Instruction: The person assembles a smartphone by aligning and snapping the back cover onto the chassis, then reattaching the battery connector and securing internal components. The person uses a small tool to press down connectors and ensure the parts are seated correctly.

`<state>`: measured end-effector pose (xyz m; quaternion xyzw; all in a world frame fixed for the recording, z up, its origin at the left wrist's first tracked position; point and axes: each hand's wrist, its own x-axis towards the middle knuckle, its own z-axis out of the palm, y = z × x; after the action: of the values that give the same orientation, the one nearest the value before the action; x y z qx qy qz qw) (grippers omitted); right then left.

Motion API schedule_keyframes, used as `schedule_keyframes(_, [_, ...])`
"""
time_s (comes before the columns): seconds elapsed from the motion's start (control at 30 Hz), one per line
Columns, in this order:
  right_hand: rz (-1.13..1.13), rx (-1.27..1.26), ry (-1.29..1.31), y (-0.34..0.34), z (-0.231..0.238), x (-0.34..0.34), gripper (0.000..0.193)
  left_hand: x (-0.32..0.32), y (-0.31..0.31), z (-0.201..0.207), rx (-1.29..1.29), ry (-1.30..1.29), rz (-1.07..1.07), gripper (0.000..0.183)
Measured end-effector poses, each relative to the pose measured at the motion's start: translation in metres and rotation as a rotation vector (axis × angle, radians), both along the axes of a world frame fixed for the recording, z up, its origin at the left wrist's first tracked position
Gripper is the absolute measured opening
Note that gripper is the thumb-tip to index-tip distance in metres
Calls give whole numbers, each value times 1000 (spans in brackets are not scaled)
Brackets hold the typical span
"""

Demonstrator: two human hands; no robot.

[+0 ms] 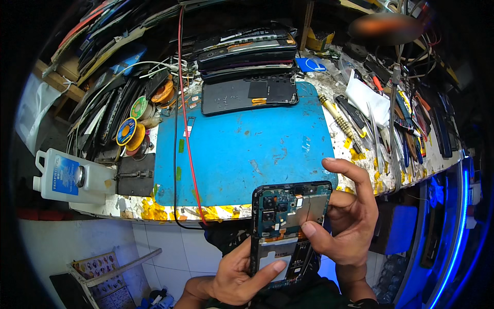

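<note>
An opened smartphone [288, 219] is held tilted upright off the bench's near edge, its back cover off. Its green circuit board, camera modules, metal shield plate and dark battery are bare. My left hand [239, 275] is closed round the lower left side, thumb lying across the battery area. At the right edge, my right hand [350, 226] grips the phone with its thumb on the shield plate. Its index finger is raised off the phone, while the other fingers are curled at the edge and partly hidden.
A blue work mat [242, 149] covers the bench. Stacked phone parts [249, 95] stand at its back. Solder spools [131, 135] and a white plastic bottle [77, 175] are at left. Tweezers [373, 126] and tools lie right. A red cable [186, 129] crosses the mat.
</note>
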<state>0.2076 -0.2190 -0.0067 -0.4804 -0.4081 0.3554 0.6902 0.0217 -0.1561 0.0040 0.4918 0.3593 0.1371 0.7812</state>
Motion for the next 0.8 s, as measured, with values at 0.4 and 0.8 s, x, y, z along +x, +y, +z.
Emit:
schedule_keyframes(0.4, [41, 95, -97, 2, -7, 4, 75, 3, -2, -4, -40, -156, 4, 50])
schedule_keyframes(0.8, [53, 2, -81, -3, -4, 9, 81, 0, 8, -11, -83, -306, -80, 49])
